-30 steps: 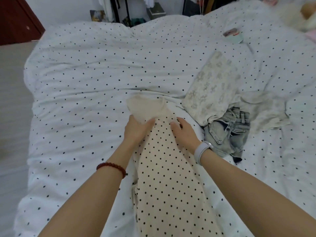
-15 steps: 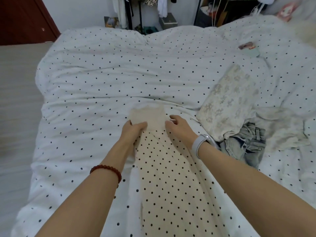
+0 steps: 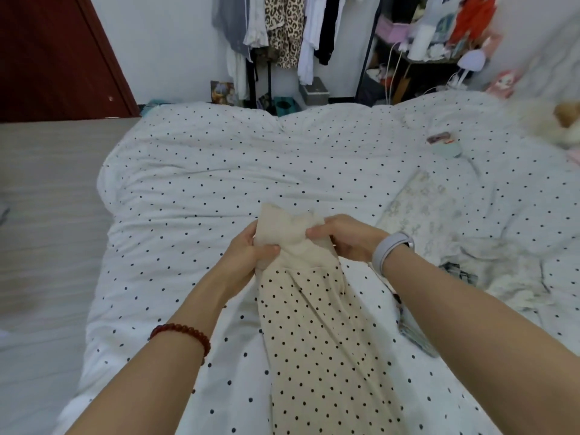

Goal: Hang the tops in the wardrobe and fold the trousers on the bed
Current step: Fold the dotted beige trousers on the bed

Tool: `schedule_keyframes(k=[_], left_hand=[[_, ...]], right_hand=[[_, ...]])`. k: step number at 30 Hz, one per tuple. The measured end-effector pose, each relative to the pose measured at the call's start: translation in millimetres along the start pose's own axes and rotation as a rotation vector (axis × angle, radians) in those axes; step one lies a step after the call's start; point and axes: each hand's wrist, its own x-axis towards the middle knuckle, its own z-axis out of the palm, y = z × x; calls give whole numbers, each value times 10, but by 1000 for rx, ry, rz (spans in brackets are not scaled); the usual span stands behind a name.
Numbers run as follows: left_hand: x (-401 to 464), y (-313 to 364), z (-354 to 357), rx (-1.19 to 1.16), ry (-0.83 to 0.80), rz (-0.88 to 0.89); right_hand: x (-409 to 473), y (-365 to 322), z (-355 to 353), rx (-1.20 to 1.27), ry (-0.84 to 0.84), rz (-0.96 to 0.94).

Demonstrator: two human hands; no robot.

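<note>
Trousers [image 3: 317, 334], cream with black dots, lie in a long strip down the middle of the bed [image 3: 194, 189], running from the plain cream end at the hands toward the bottom edge of the view. That plain end is lifted off the duvet and bunched. The left hand [image 3: 248, 251] holds its left side, the grip clamped on the cloth with the thumb pressed over the front. The right hand [image 3: 342, 235] pinches the right side, fingers curled into the fabric, its grip likewise closed on the trousers. A red bead bracelet [image 3: 185, 332] sits on the left wrist, a pale band [image 3: 389, 251] on the right.

Just right of the right forearm lies a pile of clothes [image 3: 439, 227]: a pale patterned piece on top, a bit of denim [image 3: 458, 271] showing beneath. Farther right on the duvet rests a small flat object [image 3: 444, 142], too blurred to identify. Beyond the bed, clothes hang on a rack [image 3: 282, 29] against the wall, with a dark red door [image 3: 53, 54] at the left.
</note>
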Motion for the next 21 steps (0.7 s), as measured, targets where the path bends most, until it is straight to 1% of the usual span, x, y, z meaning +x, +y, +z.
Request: schedule_keyframes(k=[4,6,8,10,11,13,15,17,21], left_hand=[[-154,239,95,29,17,11],[-247,341,159,97,49,19],[-309,376,215,276,122,51],[-355,418,291,491,220,120],[-368,450,337,565,267,152],[-382,562,440,627,347,217],[-365,736,547,630,419,276],[-326,926,638,615,479,312],[-242,1559,817,587,566,441]], right_hand=[[-324,-224,-18,-187,21,-94],[-501,-341,-26,-323,62,-145],[-586,-407,-27,-484,115,-168],[-680,-457,-13,-594,191,-172],[-704,-477,-7,-612,248,-185],[-757,-531,-11,-542,354,-214],[-821,-666,-36,-441,444,-256],[-875,-847,-70,-461,510,-325],[-1026,-1426,-180,-453,621,-506]])
